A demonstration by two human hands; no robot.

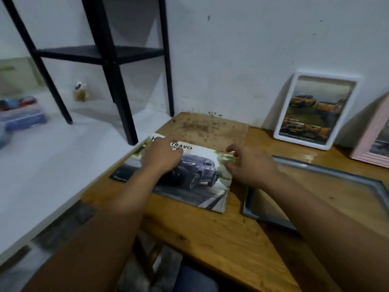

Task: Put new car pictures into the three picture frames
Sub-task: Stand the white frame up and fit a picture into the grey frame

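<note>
A car picture (pixel 202 186) showing a dark blue SUV lies flat on the wooden table (pixel 221 239), on a small stack of prints. My left hand (pixel 162 157) presses down on its upper left part. My right hand (pixel 250 165) pinches the picture's top right corner. A grey frame (pixel 311 165) lies flat to the right, with no picture in it. A brown backing board (pixel 210 129) lies behind the picture. A white frame (pixel 315 108) with yellow cars leans on the wall. A pink frame (pixel 374 133) stands at the right edge.
A black metal shelf stand (pixel 113 60) rises on the white counter (pixel 52 165) to the left. A blurred plastic box (pixel 21 114) and a small jar (pixel 80 91) sit on that counter. The white wall is right behind the table.
</note>
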